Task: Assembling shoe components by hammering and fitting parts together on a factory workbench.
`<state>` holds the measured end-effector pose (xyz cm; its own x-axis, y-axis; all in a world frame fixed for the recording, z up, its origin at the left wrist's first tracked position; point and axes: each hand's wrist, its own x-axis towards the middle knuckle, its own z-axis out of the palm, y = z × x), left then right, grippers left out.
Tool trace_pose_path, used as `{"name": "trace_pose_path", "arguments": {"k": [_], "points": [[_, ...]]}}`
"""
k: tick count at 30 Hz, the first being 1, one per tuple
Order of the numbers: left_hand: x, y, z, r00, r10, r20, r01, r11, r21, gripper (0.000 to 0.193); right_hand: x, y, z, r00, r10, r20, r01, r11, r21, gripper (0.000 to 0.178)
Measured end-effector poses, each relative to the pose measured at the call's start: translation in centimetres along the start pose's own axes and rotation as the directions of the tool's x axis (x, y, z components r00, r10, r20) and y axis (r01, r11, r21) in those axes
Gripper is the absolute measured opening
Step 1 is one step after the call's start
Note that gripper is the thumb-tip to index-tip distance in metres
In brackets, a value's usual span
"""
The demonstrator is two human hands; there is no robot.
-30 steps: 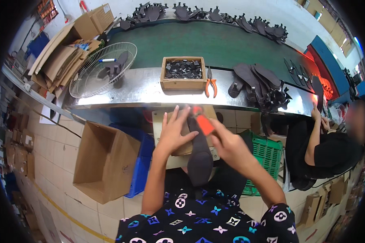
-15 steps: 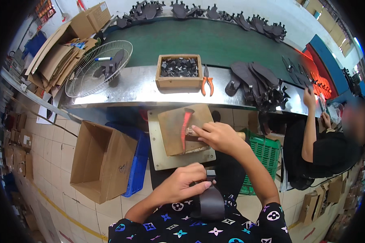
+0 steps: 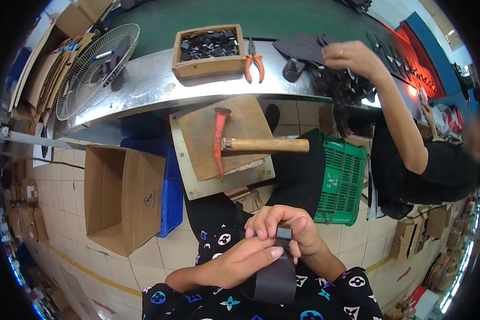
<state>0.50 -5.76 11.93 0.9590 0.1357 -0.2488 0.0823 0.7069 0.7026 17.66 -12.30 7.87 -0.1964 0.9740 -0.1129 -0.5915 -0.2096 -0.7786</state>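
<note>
Over my lap, a dark brown strap [image 3: 274, 281] hangs from my left hand [image 3: 244, 260], the thumb pressed along it. My right hand [image 3: 296, 229] closes around its upper end, where a small dark rectangular piece [image 3: 284, 234] sticks up between the fingers; whether that piece is a buckle or a clip I cannot tell. Both hands touch there, so part of the strap is hidden. Beyond them a hammer [image 3: 264, 145] with a red-orange head and wooden handle lies on a brown board [image 3: 197, 130], which sits on a pale slab [image 3: 197, 191].
On the metal bench edge stand a wooden box [image 3: 208, 69] of small black parts and orange-handled pliers [image 3: 255, 66]. A co-worker's hand [image 3: 354, 60] is over dark soles [image 3: 298, 47]. A cardboard box [image 3: 125, 197] stands left, a green crate [image 3: 344, 176] right.
My right hand has let go of the hammer, leaving it on the board, and joined my left at the strap. The co-worker's arm has reached over the soles. The view has shifted.
</note>
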Motion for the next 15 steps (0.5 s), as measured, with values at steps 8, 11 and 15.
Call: {"name": "trace_pose_path", "arguments": {"k": [8, 11, 15], "points": [[0.7, -0.2, 0.4, 0.996, 0.067, 0.062, -0.071, 0.995, 0.067, 0.035, 0.0, -1.8, 0.8, 0.994, -0.100, 0.049, 0.102, 0.994, -0.042, 0.062], [0.6, -0.4, 0.6, 0.998, 0.037, 0.054, -0.041, 0.997, 0.069, 0.035, -0.3, -1.6, 0.6, 0.996, -0.091, 0.012, 0.091, 0.995, -0.031, 0.062], [0.5, -0.8, 0.8, 1.000, -0.009, -0.011, 0.008, 0.997, -0.071, 0.034, -0.3, -0.9, -0.1, 0.991, -0.107, 0.083, 0.097, 0.989, 0.110, 0.063]]}}
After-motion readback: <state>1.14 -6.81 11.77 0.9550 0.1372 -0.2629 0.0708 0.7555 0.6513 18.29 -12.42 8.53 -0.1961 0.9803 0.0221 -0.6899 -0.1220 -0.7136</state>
